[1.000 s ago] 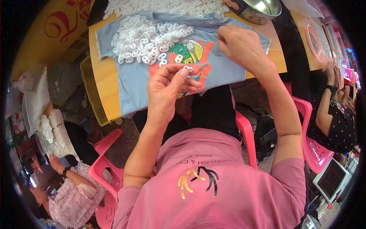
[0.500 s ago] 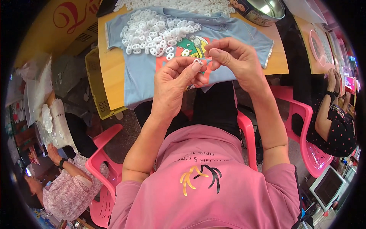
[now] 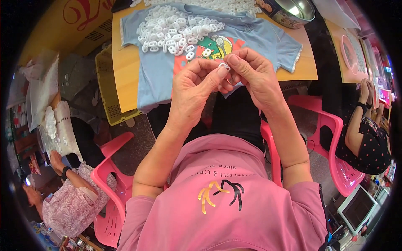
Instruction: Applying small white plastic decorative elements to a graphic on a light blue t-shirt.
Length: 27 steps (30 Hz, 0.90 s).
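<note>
My left hand (image 3: 197, 85) and my right hand (image 3: 253, 73) meet in front of my chest, fingertips pinched together on one small white plastic ring piece (image 3: 224, 65). Just beyond them a light blue children's T-shirt (image 3: 163, 71) with a colourful print lies spread on a wooden table (image 3: 125, 75). A heap of several white plastic ring pieces (image 3: 176, 29) rests on the shirt's upper part.
A metal bowl (image 3: 295, 10) stands at the table's far right. A yellow crate (image 3: 106, 90) sits under the table's left edge. Pink plastic chairs (image 3: 335, 138) flank me. One person sits at the lower left (image 3: 69, 201), another at the right (image 3: 368, 134).
My right hand came down from the shirt to meet my left hand. Both now pinch the small white piece, nearer my body than before.
</note>
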Available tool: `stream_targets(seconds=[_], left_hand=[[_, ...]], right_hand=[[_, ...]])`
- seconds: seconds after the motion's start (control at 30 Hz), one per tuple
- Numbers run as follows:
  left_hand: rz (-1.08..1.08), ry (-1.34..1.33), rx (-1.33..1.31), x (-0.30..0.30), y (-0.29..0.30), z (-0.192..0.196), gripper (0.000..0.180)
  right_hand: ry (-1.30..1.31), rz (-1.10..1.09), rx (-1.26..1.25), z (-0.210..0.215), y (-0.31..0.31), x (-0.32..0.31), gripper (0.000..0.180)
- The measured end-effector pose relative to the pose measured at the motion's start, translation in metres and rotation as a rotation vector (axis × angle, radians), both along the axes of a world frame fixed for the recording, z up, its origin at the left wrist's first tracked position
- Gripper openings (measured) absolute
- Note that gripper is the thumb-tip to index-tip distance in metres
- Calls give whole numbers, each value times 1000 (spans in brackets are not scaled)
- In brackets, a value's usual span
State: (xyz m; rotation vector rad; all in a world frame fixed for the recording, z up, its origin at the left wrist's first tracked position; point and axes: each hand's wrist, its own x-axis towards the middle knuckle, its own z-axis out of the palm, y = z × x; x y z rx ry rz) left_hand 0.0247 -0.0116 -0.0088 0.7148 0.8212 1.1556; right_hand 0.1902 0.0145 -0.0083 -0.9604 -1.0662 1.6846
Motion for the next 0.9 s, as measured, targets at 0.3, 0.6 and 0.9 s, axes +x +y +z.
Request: stream_targets(seconds=[0.3, 0.6, 0.9], left_hand=[[-4, 14, 25, 1, 0, 0, 17], [10, 71, 54, 2, 1, 0, 18], [89, 166, 127, 8, -1, -1, 13]], right_hand=[[-43, 20, 30, 0, -1, 1, 18], [-162, 1, 143, 0, -1, 0, 19], [-273, -88, 186, 1, -6, -7, 15]])
